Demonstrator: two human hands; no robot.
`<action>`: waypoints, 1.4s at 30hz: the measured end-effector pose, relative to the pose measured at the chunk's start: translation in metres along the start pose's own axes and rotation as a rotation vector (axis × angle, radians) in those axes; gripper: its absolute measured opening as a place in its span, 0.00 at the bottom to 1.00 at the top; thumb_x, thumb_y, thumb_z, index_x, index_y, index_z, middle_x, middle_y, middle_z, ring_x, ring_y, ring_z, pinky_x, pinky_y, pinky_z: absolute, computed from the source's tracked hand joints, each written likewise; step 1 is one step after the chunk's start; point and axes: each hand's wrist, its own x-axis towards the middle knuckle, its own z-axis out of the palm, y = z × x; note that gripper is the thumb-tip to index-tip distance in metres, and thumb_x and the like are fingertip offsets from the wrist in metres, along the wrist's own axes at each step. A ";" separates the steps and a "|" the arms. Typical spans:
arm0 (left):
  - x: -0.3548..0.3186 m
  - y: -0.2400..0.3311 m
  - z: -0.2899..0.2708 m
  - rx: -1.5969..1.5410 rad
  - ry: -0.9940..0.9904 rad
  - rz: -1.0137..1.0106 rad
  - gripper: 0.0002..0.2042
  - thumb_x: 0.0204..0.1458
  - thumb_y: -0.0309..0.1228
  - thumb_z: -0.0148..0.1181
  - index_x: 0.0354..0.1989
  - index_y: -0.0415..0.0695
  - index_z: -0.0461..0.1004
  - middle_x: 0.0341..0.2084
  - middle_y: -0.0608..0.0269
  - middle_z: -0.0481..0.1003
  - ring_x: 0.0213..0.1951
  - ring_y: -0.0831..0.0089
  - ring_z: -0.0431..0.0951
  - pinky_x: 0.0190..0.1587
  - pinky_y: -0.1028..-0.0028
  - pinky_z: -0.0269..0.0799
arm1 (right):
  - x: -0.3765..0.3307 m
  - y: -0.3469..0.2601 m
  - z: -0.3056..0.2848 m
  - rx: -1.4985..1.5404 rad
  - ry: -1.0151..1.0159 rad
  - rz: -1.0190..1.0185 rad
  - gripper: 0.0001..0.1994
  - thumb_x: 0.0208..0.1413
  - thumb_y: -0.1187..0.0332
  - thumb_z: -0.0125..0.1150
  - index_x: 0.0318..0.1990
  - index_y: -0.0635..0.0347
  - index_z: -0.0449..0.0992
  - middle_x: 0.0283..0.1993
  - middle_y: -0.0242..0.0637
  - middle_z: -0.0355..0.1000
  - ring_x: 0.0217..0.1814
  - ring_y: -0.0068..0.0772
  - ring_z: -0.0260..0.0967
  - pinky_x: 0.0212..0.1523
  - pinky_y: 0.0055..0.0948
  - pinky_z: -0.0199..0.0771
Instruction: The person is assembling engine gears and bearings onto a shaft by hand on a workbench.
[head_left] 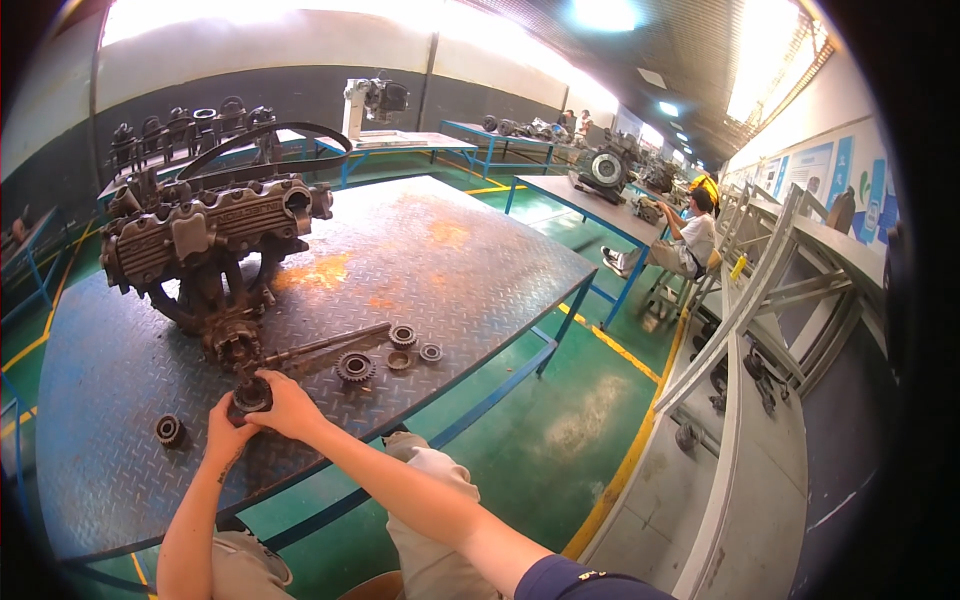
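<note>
Both my hands are closed around a dark toothed gear [252, 396] at the near end of a shaft assembly [236, 345]. My left hand [228, 430] grips it from the near left side. My right hand [290, 408] wraps it from the right, thumb close to the left one. Whether the gear sits fully on the shaft is hidden by my fingers. Beyond stands a greasy engine block [205, 230]. A long metal shaft [325, 345] lies to the right, beside a large gear [355, 367] and several smaller gears [401, 337]. Another gear [170, 431] rests left of my hands.
The parts lie on a blue-framed metal table [480, 260] with a diamond-pattern top and rusty patches. A grey metal rack [740, 400] runs along the right. Another person [695, 235] sits working at a farther table [560, 195]. More engines [195, 130] stand at the back left.
</note>
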 end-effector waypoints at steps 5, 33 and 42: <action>0.000 0.002 0.000 -0.027 0.019 0.040 0.34 0.36 0.22 0.72 0.57 0.39 0.68 0.53 0.53 0.72 0.55 0.63 0.72 0.56 0.66 0.70 | 0.001 -0.001 -0.001 0.031 -0.019 0.003 0.41 0.37 0.58 0.74 0.59 0.72 0.64 0.60 0.57 0.64 0.63 0.54 0.62 0.64 0.37 0.61; 0.006 0.000 -0.004 -0.073 -0.010 0.045 0.33 0.37 0.28 0.72 0.56 0.40 0.69 0.48 0.58 0.74 0.51 0.69 0.74 0.46 0.72 0.71 | 0.012 0.026 -0.001 0.080 -0.112 -0.001 0.31 0.32 0.71 0.71 0.50 0.69 0.71 0.49 0.57 0.73 0.54 0.56 0.69 0.57 0.37 0.68; 0.008 -0.005 -0.006 -0.108 -0.019 0.016 0.32 0.38 0.24 0.72 0.57 0.37 0.69 0.51 0.55 0.73 0.52 0.66 0.73 0.51 0.70 0.72 | 0.011 0.016 -0.008 0.163 -0.157 -0.017 0.31 0.34 0.71 0.74 0.50 0.68 0.71 0.48 0.55 0.74 0.53 0.53 0.71 0.55 0.36 0.69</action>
